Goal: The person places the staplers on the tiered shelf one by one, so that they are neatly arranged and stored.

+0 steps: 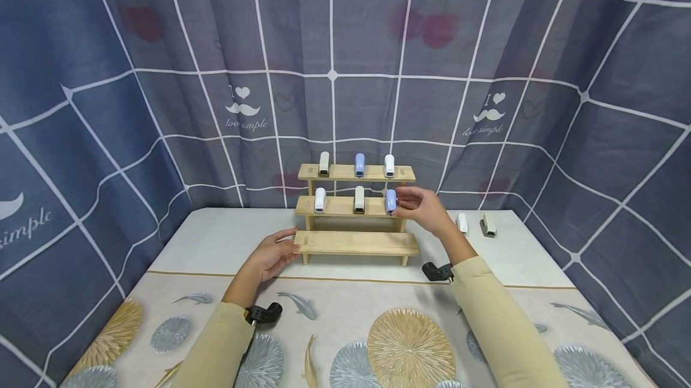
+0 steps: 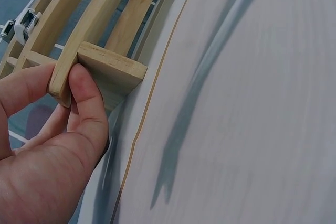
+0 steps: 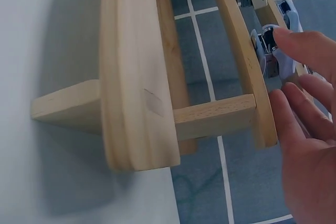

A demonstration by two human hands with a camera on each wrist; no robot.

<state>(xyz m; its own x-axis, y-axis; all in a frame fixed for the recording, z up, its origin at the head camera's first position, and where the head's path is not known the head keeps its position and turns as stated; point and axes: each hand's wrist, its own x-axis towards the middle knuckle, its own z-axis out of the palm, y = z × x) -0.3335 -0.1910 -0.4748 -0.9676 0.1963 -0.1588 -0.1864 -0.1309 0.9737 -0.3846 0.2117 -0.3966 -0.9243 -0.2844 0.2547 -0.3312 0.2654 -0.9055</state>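
A three-tier wooden stand (image 1: 356, 243) carries small staplers on its upper two tiers. My left hand (image 1: 271, 256) pinches the left end of the lowest tier; in the left wrist view, thumb and fingers (image 2: 86, 90) close around the board's corner. At the right end of the middle tier, my right hand (image 1: 424, 211) holds a blue stapler (image 1: 390, 201) between thumb and fingers. The right wrist view shows the thumb against this stapler (image 3: 286, 65). Left of it stand a cream stapler (image 1: 358, 199) and a white stapler (image 1: 320, 200).
The top tier holds a cream stapler (image 1: 324, 163), a blue stapler (image 1: 359, 164) and a white stapler (image 1: 389, 165). Right of the stand, a white stapler (image 1: 462, 223) and a cream stapler (image 1: 488, 225) rest on the table (image 1: 216, 238). A grid-patterned curtain (image 1: 302, 106) hangs behind.
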